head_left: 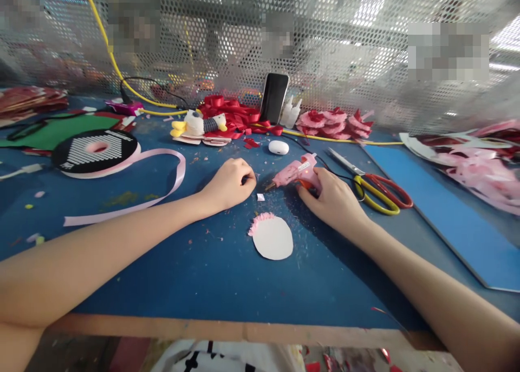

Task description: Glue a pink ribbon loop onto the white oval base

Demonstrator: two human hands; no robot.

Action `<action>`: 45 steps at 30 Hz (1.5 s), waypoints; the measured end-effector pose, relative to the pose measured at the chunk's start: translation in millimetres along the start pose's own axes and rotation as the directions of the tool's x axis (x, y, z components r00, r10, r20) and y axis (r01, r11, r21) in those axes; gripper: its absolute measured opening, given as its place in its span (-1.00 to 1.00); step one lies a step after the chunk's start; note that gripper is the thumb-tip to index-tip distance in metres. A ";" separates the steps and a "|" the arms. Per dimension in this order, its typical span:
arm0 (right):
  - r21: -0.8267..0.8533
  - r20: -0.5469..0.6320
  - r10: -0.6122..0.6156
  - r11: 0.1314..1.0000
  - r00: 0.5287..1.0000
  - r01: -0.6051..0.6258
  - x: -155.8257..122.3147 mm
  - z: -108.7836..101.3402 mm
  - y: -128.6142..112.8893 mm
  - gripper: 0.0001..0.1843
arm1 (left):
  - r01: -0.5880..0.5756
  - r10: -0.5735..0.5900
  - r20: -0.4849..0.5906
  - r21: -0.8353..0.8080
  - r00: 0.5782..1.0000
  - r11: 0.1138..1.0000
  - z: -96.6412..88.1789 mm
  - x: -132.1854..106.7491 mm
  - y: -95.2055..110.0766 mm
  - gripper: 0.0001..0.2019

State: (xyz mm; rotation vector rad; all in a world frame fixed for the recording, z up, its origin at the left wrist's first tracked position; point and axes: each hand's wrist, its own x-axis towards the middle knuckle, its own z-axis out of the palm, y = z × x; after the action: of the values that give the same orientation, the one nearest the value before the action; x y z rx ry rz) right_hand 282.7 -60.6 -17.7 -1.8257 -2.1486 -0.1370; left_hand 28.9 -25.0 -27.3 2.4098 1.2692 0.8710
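My right hand (pixel 333 197) is wrapped round the handle of a pink hot glue gun (pixel 289 174), whose nozzle points left toward my other hand. My left hand (pixel 232 185) rests above the table with its fingers curled in a pinch; what they hold, if anything, is hidden. Just below the nozzle lies a small white square (pixel 260 197). Nearer me, a white paper disc (pixel 273 239) lies flat, with a frilly pink trim (pixel 261 222) along its upper left edge.
Scissors (pixel 376 188) lie right of my right hand, beside a blue board (pixel 442 215). A ribbon spool (pixel 97 151) with a loose pink tail sits left. Behind are a white case (pixel 278 147), a plush toy (pixel 199 123), red ribbon (pixel 227 115) and a propped phone (pixel 274 97).
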 end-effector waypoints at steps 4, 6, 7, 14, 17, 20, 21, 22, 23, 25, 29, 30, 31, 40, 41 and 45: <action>-0.024 -0.006 0.043 0.999 0.999 -0.043 -0.5 1.1 -4.2 -0.54 | -0.015 0.016 -0.044 0.029 0.999 0.999 3.6 1.1 -3.2 -0.83; -0.035 -0.023 0.042 0.998 0.999 -0.043 -0.8 4.0 -4.7 -0.54 | -0.020 0.023 -0.065 0.039 0.998 0.999 5.9 1.3 -5.1 -0.85; -0.035 -0.038 0.036 0.999 0.999 -0.037 -0.8 6.1 -4.3 -0.54 | -0.019 0.023 -0.077 0.045 0.997 0.999 7.0 1.3 -5.9 -0.86; 0.002 -0.125 -0.042 0.999 0.991 0.042 6.4 20.3 3.0 -0.53 | -0.041 0.052 -0.143 0.078 0.988 0.996 9.6 0.9 -8.4 -0.84; 0.013 -0.143 -0.053 0.998 0.988 0.056 9.2 21.1 4.0 -0.54 | -0.053 0.066 -0.172 0.080 0.983 0.995 8.8 -0.2 -7.9 -0.79; 0.031 -0.152 -0.034 0.999 0.988 0.039 9.7 20.0 2.6 -0.56 | -0.026 0.044 -0.239 0.076 0.970 0.997 6.8 -2.0 -8.9 -0.71; 0.037 -0.153 -0.022 0.999 0.988 0.028 9.7 19.5 1.6 -0.56 | -0.005 0.024 -0.267 0.072 0.963 0.997 5.6 -2.3 -10.0 -0.66; 0.041 -0.154 -0.007 0.999 0.988 0.014 9.8 19.0 0.3 -0.56 | 0.022 -0.001 -0.298 0.067 0.955 0.998 4.2 -2.5 -11.7 -0.62; 0.044 -0.154 0.011 0.999 0.988 -0.004 10.4 18.5 -1.3 -0.56 | 0.054 -0.032 -0.327 0.060 0.944 0.997 2.4 -2.3 -14.0 -0.57; 0.046 -0.157 0.061 0.997 0.986 -0.054 13.0 17.7 -5.3 -0.56 | 0.129 -0.100 -0.374 0.053 0.922 0.990 -2.0 -1.2 -20.7 -0.51; 0.060 -0.166 0.174 0.984 0.971 -0.166 22.9 19.3 -14.7 -0.59 | 0.233 -0.186 -0.362 0.092 0.913 0.968 -12.1 -1.9 -39.3 -0.57; 0.066 -0.168 0.192 0.981 0.967 -0.183 25.1 20.5 -16.4 -0.59 | 0.248 -0.197 -0.347 0.109 0.917 0.963 -14.2 -3.4 -43.7 -0.60; 0.073 -0.169 0.203 0.979 0.965 -0.193 26.8 21.8 -17.4 -0.59 | 0.255 -0.202 -0.328 0.128 0.923 0.958 -16.1 -5.2 -47.5 -0.65; 0.121 -0.152 0.197 0.976 0.968 -0.180 26.7 30.1 -5.3 -0.55 | 0.117 -0.081 -0.167 0.215 0.983 0.970 -21.7 -7.8 -55.9 -0.79; 0.124 -0.149 0.192 0.977 0.970 -0.174 27.1 30.6 -4.2 -0.55 | 0.102 -0.069 -0.156 0.214 0.985 0.971 -21.6 -6.8 -55.9 -0.80; 0.134 -0.147 0.159 0.981 0.976 -0.139 29.3 30.5 -0.3 -0.56 | 0.078 -0.044 -0.156 0.217 0.987 0.973 -21.0 -5.5 -53.1 -0.82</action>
State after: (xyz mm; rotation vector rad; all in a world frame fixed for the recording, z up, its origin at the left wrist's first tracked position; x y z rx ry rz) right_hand 273.0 -24.6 -37.7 -1.8324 -1.8643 -0.1075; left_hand -21.1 0.3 -39.6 2.4967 1.5649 0.9547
